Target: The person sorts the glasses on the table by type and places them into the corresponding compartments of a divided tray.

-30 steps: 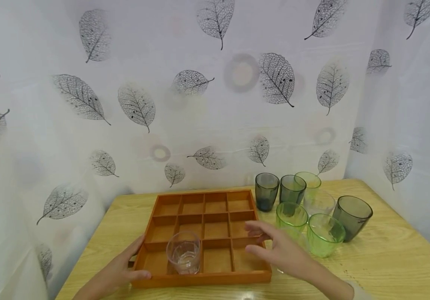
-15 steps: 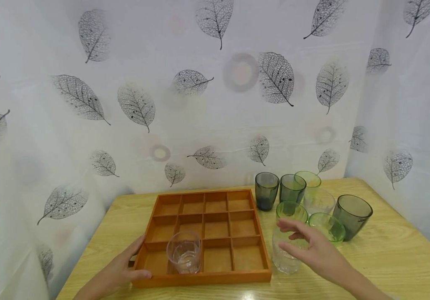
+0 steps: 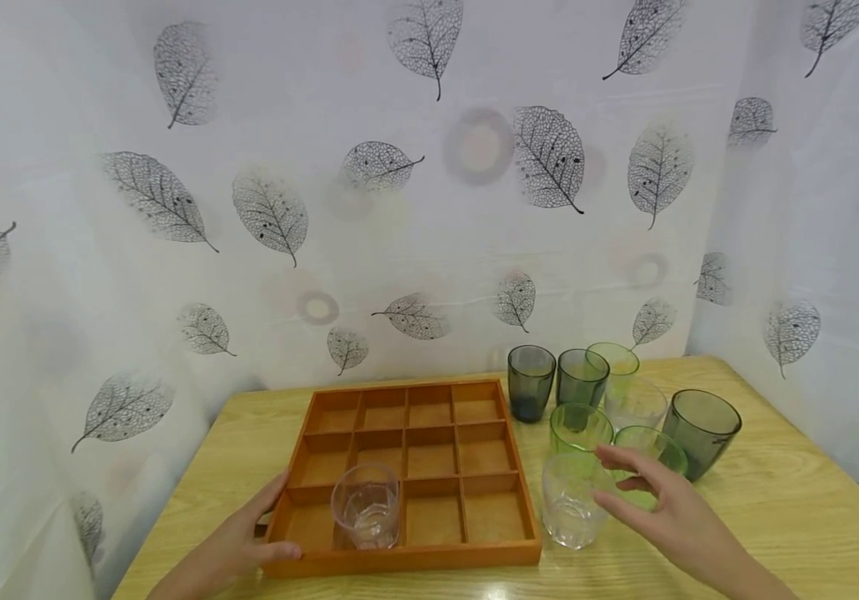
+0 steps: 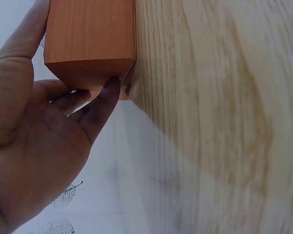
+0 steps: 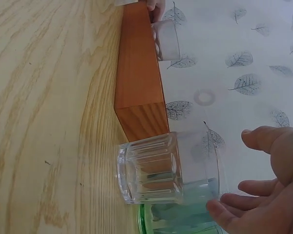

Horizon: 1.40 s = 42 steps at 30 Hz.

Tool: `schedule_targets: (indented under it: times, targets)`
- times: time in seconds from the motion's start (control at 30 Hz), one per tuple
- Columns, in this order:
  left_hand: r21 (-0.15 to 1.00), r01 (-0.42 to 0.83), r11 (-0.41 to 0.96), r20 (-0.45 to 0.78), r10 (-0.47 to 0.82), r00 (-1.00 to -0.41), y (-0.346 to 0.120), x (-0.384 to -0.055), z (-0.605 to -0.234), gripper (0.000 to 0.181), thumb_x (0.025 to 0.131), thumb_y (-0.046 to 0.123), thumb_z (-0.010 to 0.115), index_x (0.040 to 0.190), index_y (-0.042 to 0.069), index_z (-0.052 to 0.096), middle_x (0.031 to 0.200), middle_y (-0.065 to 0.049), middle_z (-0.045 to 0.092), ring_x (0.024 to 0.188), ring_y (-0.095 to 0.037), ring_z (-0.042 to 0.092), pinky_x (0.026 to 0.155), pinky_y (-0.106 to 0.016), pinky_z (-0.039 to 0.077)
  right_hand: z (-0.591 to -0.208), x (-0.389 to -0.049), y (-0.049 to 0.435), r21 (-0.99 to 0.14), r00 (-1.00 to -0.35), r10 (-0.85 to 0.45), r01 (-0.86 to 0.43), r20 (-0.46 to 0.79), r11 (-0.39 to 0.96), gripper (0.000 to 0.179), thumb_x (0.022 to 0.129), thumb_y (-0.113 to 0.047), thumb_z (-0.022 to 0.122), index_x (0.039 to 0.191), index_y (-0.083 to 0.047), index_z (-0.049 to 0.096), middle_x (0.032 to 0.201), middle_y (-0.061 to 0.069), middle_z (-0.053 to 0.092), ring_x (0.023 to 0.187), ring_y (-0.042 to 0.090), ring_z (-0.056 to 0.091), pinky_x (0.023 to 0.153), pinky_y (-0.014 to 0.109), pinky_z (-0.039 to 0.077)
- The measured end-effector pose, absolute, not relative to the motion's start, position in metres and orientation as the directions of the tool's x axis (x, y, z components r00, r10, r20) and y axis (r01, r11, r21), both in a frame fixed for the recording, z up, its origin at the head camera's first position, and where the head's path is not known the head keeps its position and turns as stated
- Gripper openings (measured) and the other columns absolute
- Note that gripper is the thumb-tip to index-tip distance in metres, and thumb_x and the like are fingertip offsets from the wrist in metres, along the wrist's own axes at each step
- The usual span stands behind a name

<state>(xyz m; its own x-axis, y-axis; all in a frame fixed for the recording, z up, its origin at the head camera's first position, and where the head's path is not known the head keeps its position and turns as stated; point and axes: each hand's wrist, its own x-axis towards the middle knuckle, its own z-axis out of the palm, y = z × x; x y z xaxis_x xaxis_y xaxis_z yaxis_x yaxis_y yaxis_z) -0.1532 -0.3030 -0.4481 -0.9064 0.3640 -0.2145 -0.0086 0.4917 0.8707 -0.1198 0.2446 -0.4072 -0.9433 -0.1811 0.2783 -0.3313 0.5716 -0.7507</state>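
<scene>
My left hand [image 3: 230,537] grips the front left corner of a brown wooden tray [image 3: 414,560] divided into square compartments. In the left wrist view, its fingers [image 4: 102,109] bend against the tray's end wall while the thumb lies along the top edge. One clear glass [image 3: 369,525] stands in the front row, second compartment from the left. Just right of the tray, another clear drinking glass [image 3: 570,521] stands upright on the table. Beside that glass, my right hand [image 3: 672,512] hovers with thumb and fingers spread and nothing between them; its fingertips overlap the rim in the right wrist view.
Behind the right hand are green glasses [image 3: 581,425], smoky grey glasses [image 3: 530,387] and another clear glass [image 3: 635,408], grouped closely on the wooden table [image 3: 789,500]. A white curtain [image 3: 369,75] with leaf prints hangs along the back and sides.
My right hand has moved right, from over the tray's right edge to the far side of the clear glass, uncovering that glass. The left hand and tray stay in place.
</scene>
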Motion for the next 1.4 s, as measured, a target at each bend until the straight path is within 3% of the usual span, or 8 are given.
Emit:
schedule_targets:
  times: [0.13, 0.2, 0.4, 0.53, 0.8, 1.03, 1.27, 1.4]
  targets:
    - [0.861, -0.002, 0.508, -0.214, 0.359, -0.908, -0.304, -0.152, -0.448, 0.105, 0.098, 0.025, 0.075, 0.163, -0.004, -0.002, 0.160, -0.045, 0.002, 0.130, -0.060, 0.044, 0.096, -0.058, 0.053, -0.411, -0.118, 0.245, -0.796, -0.960, -0.207, -0.275, 0.191, 0.539, 0.057, 0.099, -0.015, 0.071, 0.149, 0.002, 0.050, 0.143, 0.029, 0.055, 0.111, 0.039, 0.066, 0.078, 0.029, 0.058]
    - [0.859, 0.001, 0.512, -0.212, 0.358, -0.909, -0.305, -0.152, -0.448, 0.105, 0.097, 0.024, 0.075, 0.163, -0.005, -0.001, 0.160, -0.045, 0.001, 0.130, -0.060, 0.045, 0.096, -0.059, 0.053, -0.414, -0.117, 0.244, -0.795, -0.957, -0.220, -0.281, 0.189, 0.538, 0.060, 0.098, -0.014, 0.072, 0.150, 0.004, 0.048, 0.143, 0.033, 0.053, 0.111, 0.042, 0.065, 0.077, 0.029, 0.058]
    - [0.855, 0.012, 0.519, -0.208, 0.363, -0.908, -0.304, -0.152, -0.448, 0.104, 0.098, 0.025, 0.075, 0.162, -0.006, -0.001, 0.160, -0.045, 0.001, 0.129, -0.060, 0.046, 0.097, -0.060, 0.052, -0.421, -0.117, 0.239, -0.728, -0.953, -0.214, -0.303, 0.216, 0.615, 0.069, 0.091, -0.016, 0.080, 0.147, 0.008, 0.047, 0.139, 0.034, 0.056, 0.103, 0.037, 0.068, 0.077, 0.036, 0.059]
    - [0.856, 0.006, 0.517, -0.213, 0.363, -0.907, -0.304, -0.153, -0.449, 0.104, 0.098, 0.025, 0.074, 0.163, -0.005, -0.001, 0.161, -0.043, 0.001, 0.130, -0.059, 0.045, 0.097, -0.058, 0.052, -0.423, -0.120, 0.238, -0.706, -0.963, -0.211, -0.265, 0.165, 0.657, 0.075, 0.090, -0.020, 0.082, 0.148, 0.009, 0.045, 0.137, 0.033, 0.058, 0.104, 0.037, 0.068, 0.082, 0.045, 0.058]
    - [0.865, 0.016, 0.502, -0.201, 0.375, -0.905, -0.304, -0.151, -0.449, 0.103, 0.098, 0.025, 0.074, 0.163, -0.005, 0.000, 0.161, -0.043, 0.002, 0.132, -0.060, 0.043, 0.097, -0.056, 0.053, -0.428, -0.123, 0.235, -0.707, -0.965, -0.216, -0.259, 0.152, 0.658, 0.081, 0.087, -0.028, 0.085, 0.147, 0.009, 0.045, 0.136, 0.029, 0.059, 0.109, 0.036, 0.066, 0.086, 0.040, 0.057]
    - [0.873, -0.005, 0.488, -0.209, 0.364, -0.908, -0.304, -0.150, -0.449, 0.103, 0.098, 0.026, 0.074, 0.164, -0.003, 0.000, 0.163, -0.041, 0.002, 0.135, -0.059, 0.040, 0.099, -0.057, 0.051, -0.432, -0.126, 0.233, -0.738, -0.977, -0.204, -0.187, 0.068, 0.649, 0.089, 0.086, -0.035, 0.086, 0.149, 0.005, 0.038, 0.140, 0.027, 0.058, 0.120, 0.040, 0.061, 0.091, 0.040, 0.055]
    - [0.877, -0.007, 0.480, -0.208, 0.368, -0.906, -0.304, -0.150, -0.449, 0.103, 0.099, 0.026, 0.074, 0.164, -0.003, -0.001, 0.162, -0.042, 0.003, 0.132, -0.057, 0.045, 0.097, -0.056, 0.053, -0.432, -0.124, 0.231, -0.762, -0.985, -0.169, -0.138, 0.038, 0.633, 0.090, 0.084, -0.034, 0.087, 0.150, 0.003, 0.038, 0.142, 0.026, 0.057, 0.122, 0.042, 0.060, 0.095, 0.049, 0.054]
    - [0.871, -0.004, 0.491, -0.207, 0.362, -0.909, -0.303, -0.150, -0.446, 0.103, 0.098, 0.026, 0.074, 0.164, -0.003, 0.001, 0.163, -0.041, 0.002, 0.133, -0.056, 0.045, 0.097, -0.056, 0.053, -0.427, -0.121, 0.230, -0.738, -0.987, -0.148, -0.143, 0.059, 0.659, 0.090, 0.084, -0.036, 0.087, 0.150, 0.002, 0.039, 0.141, 0.025, 0.059, 0.119, 0.039, 0.062, 0.092, 0.045, 0.055]
